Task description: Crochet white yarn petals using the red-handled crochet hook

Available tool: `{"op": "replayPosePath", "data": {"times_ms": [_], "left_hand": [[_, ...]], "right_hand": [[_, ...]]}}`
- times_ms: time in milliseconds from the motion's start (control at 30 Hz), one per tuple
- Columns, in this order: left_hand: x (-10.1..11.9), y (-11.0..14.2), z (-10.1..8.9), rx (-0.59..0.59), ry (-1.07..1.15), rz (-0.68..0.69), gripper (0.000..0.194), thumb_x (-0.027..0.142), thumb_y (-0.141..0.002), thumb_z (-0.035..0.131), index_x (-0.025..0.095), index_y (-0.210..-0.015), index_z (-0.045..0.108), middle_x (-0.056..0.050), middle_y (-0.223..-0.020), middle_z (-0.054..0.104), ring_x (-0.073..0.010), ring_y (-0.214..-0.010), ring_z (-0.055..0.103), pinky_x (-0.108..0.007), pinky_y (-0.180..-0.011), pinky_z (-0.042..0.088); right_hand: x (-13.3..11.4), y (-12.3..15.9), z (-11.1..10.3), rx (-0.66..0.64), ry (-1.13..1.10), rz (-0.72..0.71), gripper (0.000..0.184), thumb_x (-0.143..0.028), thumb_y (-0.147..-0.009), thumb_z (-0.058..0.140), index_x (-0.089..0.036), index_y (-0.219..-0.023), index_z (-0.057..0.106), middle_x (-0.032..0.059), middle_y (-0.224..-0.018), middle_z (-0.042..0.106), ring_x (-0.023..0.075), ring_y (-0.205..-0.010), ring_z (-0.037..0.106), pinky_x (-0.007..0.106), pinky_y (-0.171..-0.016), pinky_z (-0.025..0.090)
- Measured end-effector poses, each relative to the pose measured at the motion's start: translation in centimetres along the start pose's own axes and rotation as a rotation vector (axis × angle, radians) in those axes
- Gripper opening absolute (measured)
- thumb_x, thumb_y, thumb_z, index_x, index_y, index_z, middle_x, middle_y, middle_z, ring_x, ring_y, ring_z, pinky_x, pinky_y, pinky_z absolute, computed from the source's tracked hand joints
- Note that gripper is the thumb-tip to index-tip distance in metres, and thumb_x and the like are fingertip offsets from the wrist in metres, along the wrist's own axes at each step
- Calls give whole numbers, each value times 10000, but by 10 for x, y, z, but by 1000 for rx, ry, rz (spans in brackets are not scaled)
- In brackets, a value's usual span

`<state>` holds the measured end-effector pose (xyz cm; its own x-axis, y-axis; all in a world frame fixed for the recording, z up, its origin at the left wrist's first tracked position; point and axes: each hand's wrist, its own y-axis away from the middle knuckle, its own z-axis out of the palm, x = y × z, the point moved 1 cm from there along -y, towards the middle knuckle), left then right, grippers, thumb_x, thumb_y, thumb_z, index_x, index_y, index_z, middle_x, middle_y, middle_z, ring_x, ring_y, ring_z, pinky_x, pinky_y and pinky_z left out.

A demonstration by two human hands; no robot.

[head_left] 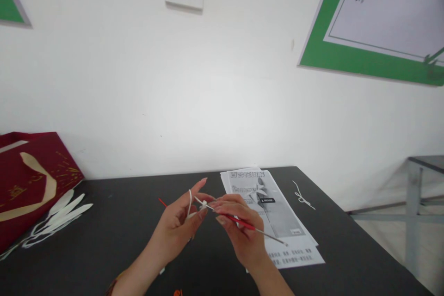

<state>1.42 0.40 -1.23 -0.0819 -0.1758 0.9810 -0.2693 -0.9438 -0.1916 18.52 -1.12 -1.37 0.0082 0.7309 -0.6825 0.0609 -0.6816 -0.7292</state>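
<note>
My right hand (243,226) is closed around a crochet hook (268,235) with a red grip and a metal shaft. The hook's tip reaches left into a small piece of white crochet (204,204). Pinched between thumb and fingers, that piece sits in my left hand (178,222). White yarn (190,201) loops over my left index finger, which points up and to the right. Part of the crochet piece is hidden by the fingers. Just behind my left hand, the end of a thin red stick-like thing (162,202) shows.
Printed sheets (294,222) with a flower picture lie on the black table (118,222), right of my hands. A short tangled white yarn piece (302,198) is farther right. White leaf-shaped pieces (65,210) lie by a dark red bag (38,180) at left. A small orange object (178,292) is at the bottom.
</note>
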Motion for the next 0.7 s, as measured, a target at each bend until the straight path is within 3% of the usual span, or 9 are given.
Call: {"op": "replayPosePath", "data": {"times_ms": [100,233,400,467,533,700], "left_hand": [[3,-1,-3,75,-156,179,404,261,-858,657,300,-1260,636,-7,-883,602,-95,-639,503,-204,-560,449],[2,3,-4,104,-228,299,420,205,-877,617,338,-1276,619,-25,-1040,643,-125,-768,601,-250,-709,513],[2,9,6,183,-24,185,452,224,-857,659,291,-1301,610,-17,-922,693,-149,-798,639,-262,-752,527],[4,10,9,214,83,130,504,231,-825,700,288,-1315,598,-29,-984,699,-157,-823,643,-266,-757,530],[6,9,10,189,138,98,557,229,-803,724,282,-1337,578,-40,-1002,704,-163,-813,646,-268,-734,535],[9,9,12,157,188,100,539,234,-825,705,287,-1342,563,2,-819,702,-127,-652,636,-243,-638,524]], "right_hand": [[-3,-1,0,0,65,-43,278,-89,-850,670,-297,-1024,727,22,-970,772,208,-934,660,395,-851,532],[-7,0,0,11,140,-98,256,-93,-845,680,-287,-1005,728,28,-1016,751,204,-953,655,393,-881,505],[-7,3,-1,-29,113,-88,271,-133,-869,667,-311,-1068,711,29,-1094,741,226,-1027,637,420,-912,500],[-7,3,-1,-32,97,-77,255,-159,-877,666,-323,-1067,713,26,-1102,744,231,-1036,638,426,-922,495],[-7,2,-1,-13,75,-69,211,-198,-890,661,-326,-1046,721,24,-1090,751,233,-1026,647,428,-930,485],[-4,0,0,62,-26,-19,116,-295,-898,658,-316,-966,750,27,-1021,771,232,-992,657,419,-928,475]]}}
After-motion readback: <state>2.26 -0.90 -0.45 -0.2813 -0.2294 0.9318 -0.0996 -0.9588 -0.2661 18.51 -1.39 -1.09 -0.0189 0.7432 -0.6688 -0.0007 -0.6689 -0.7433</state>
